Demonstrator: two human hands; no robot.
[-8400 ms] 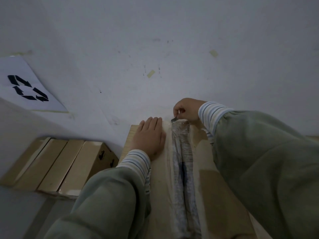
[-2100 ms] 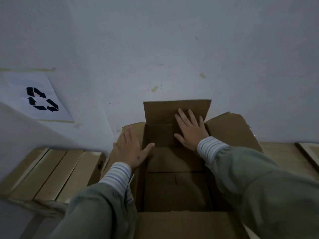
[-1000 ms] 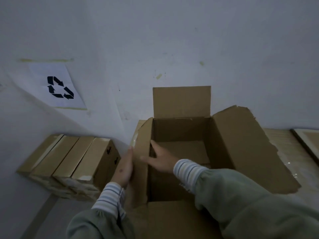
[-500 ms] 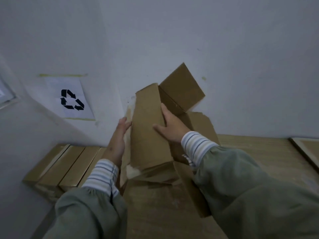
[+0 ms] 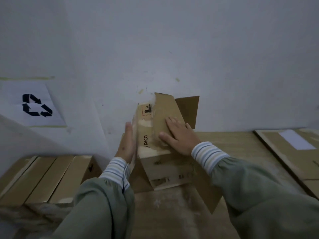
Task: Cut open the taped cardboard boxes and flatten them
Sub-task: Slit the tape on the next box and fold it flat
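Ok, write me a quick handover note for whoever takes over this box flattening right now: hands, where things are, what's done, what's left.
Left hand: open, flat against the left edge of the collapsing cardboard box.
Right hand: open, fingers straight, palm pressing the box's top panel down.
The box lies on the cardboard-covered work surface by the wall, cut open and half folded; one flap sticks up behind.
Done: tape cut, box opened, collapse begun.
Left: press it fully flat. The stack of boxes low on the left looks unopened. No cutter in view.

Box [image 5: 165,163] on table [image 5: 233,144]; stacked boxes [image 5: 43,180] left.
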